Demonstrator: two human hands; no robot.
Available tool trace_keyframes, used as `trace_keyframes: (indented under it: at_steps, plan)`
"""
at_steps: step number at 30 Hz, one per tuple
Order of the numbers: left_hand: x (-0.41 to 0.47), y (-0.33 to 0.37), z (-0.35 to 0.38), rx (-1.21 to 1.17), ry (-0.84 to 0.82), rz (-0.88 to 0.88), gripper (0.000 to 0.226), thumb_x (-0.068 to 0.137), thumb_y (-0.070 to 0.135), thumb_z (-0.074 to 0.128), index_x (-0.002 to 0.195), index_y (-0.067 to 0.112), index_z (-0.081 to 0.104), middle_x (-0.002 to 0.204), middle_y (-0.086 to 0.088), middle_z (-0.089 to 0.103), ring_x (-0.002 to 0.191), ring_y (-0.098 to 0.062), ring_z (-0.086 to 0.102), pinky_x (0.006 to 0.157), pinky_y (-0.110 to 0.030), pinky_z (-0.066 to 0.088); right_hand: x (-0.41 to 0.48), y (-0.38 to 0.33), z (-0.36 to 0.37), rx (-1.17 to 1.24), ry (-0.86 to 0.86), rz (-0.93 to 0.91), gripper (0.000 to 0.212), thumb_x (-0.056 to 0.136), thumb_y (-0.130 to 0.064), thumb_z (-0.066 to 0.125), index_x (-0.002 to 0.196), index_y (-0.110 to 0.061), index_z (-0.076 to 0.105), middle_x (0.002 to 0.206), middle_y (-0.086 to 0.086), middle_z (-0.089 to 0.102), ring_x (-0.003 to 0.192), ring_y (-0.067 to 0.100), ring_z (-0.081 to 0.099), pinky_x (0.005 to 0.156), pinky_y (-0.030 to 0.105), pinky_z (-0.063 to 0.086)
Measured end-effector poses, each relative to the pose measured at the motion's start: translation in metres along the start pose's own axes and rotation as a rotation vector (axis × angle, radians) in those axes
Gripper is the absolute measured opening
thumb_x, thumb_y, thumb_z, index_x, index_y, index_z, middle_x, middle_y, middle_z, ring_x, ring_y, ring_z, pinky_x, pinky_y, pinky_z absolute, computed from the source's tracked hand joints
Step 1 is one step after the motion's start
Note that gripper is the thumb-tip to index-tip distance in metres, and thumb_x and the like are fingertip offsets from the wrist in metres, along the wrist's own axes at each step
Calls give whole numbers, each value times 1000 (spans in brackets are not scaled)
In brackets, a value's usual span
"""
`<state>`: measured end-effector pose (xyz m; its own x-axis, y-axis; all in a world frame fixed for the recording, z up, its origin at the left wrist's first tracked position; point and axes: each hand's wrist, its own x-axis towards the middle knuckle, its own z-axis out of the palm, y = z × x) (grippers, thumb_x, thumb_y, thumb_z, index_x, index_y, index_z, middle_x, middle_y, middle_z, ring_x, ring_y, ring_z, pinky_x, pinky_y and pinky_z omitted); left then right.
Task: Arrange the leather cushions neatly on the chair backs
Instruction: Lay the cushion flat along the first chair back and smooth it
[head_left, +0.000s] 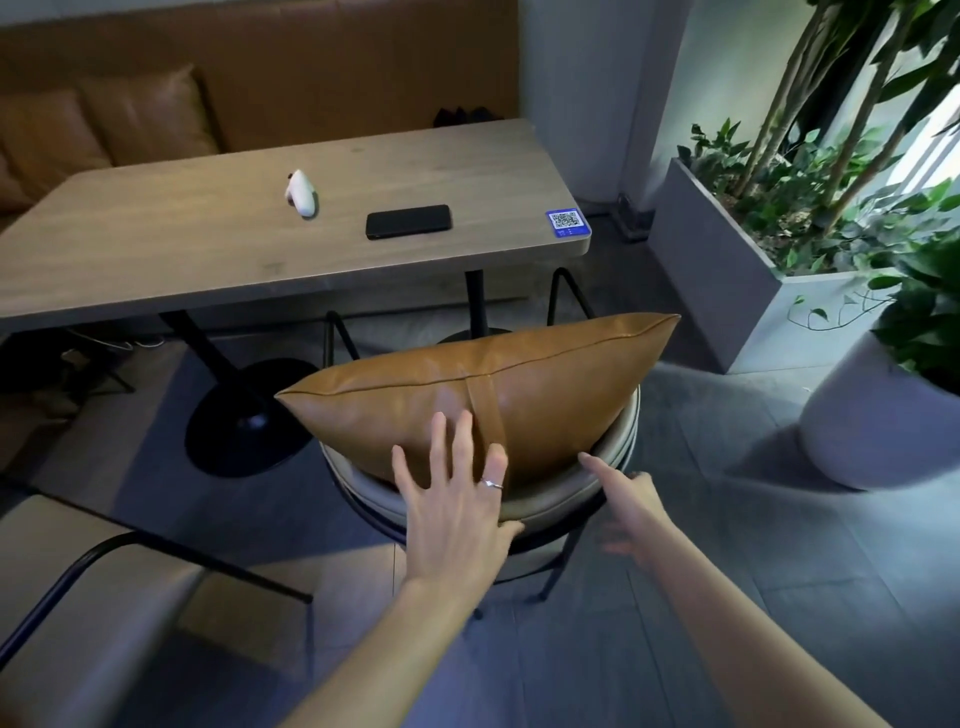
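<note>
Left hand (457, 519) lying spread flat against tan cushion (467, 395), fingertips beside its strap (488, 415). Right hand (628, 499) pointing, gripping nothing, touching chair back (545, 501).

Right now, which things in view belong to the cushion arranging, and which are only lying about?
Belong to the job:
leather cushion
chair back
left hand, flat on the cushion
right hand, pointing at it

Only lying about:
black phone
white controller
QR sticker
planter

Wood table (182, 244) w/ black phone (408, 222), white controller (302, 196), QR sticker (567, 222) at corner
</note>
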<state>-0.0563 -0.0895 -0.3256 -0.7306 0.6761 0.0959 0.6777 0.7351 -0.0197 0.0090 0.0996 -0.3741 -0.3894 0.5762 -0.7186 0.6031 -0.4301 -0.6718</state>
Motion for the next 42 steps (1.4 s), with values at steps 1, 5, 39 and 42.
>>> trace_keyframes:
  at_steps: [1,5,39,42]
  plan:
    - [3,7,-3,-22,6,10,110,60,66,84,148,26,32,165,-22,15,152,-45,5,110,-77,13,1,-5,-4,1,-3,5,92,87,-49,74,155,-14,22,121,11,50,107,37,59,71,46,52]
    - [25,37,-3,27,-80,36,136,69,69,76,151,43,-29,162,-16,-32,147,-49,-26,108,-79,-3,16,-19,-15,17,-16,-39,98,87,-39,75,160,-28,9,142,13,54,105,37,66,75,46,57]
    - [60,26,19,201,-173,-24,135,77,65,73,137,46,-47,159,-15,-40,146,-47,-29,111,-78,6,58,-42,-20,122,-210,-101,106,68,-26,84,154,-48,27,139,4,59,113,34,65,86,55,61]
    - [63,28,15,181,-171,-34,137,75,65,75,139,47,-45,159,-14,-40,146,-47,-30,111,-77,4,63,-44,-22,101,-232,-74,106,76,-21,84,156,-46,21,144,4,54,116,36,63,86,53,61]
